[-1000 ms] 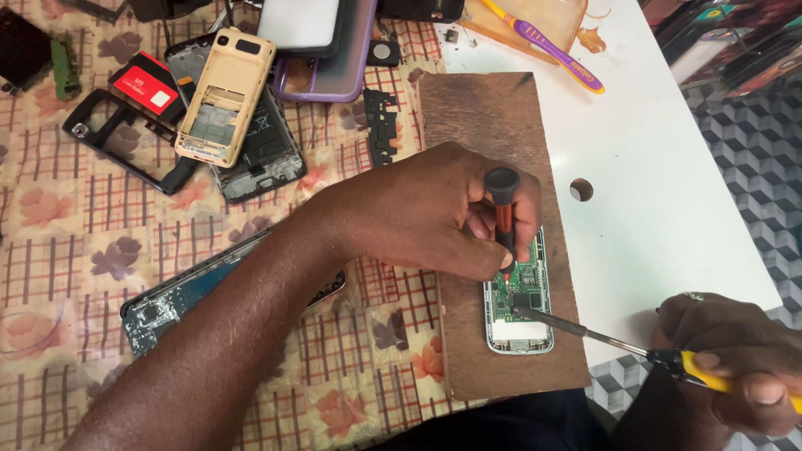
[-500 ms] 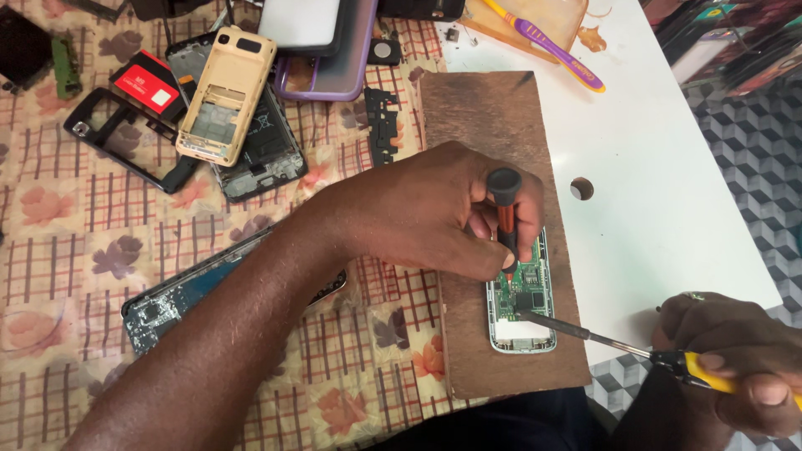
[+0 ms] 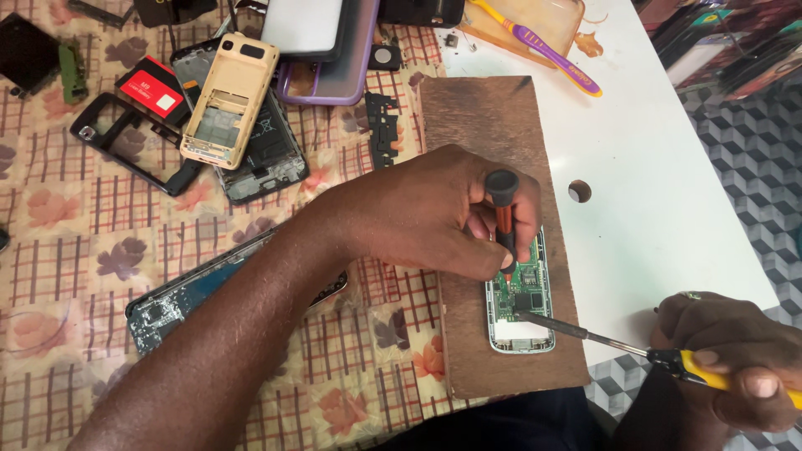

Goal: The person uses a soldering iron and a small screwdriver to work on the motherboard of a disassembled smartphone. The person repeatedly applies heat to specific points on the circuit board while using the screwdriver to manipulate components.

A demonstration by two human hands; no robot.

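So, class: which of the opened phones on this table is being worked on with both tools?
The small white-framed phone on the wooden board; the others lie untouched on the patterned cloth.

Yellow tool handle (image 3: 752, 386) cut off

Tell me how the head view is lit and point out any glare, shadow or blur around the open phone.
Head view: even, soft light; the white table is bright without blown-out glare. The left hand casts only a faint shadow on the wooden board. The circuit board and screwdriver shaft are sharp; the right hand at the frame edge looks slightly soft.
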